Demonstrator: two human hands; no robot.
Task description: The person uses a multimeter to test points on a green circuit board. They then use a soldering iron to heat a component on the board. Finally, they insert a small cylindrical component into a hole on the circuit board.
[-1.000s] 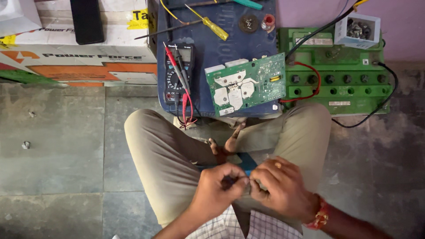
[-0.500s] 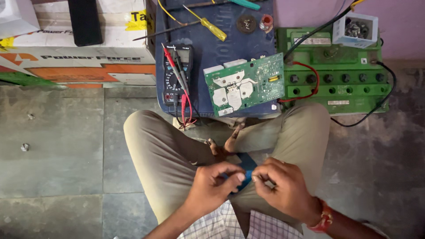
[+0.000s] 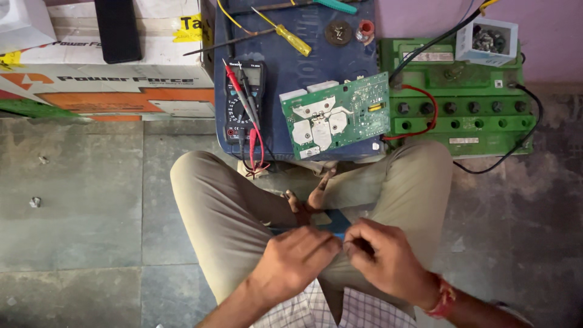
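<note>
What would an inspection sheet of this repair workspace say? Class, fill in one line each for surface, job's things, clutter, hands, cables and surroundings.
Surface: grey stone floor, dusty.
Job's things: small blue item between both hands, mostly hidden.
Clutter: green circuit board, multimeter, yellow screwdriver on a blue case; box of small parts.
Hands: left hand and right hand meet over the lap.
Cables: red wire, black cable around the green battery.
Surroundings: cardboard box, purple wall.
</note>
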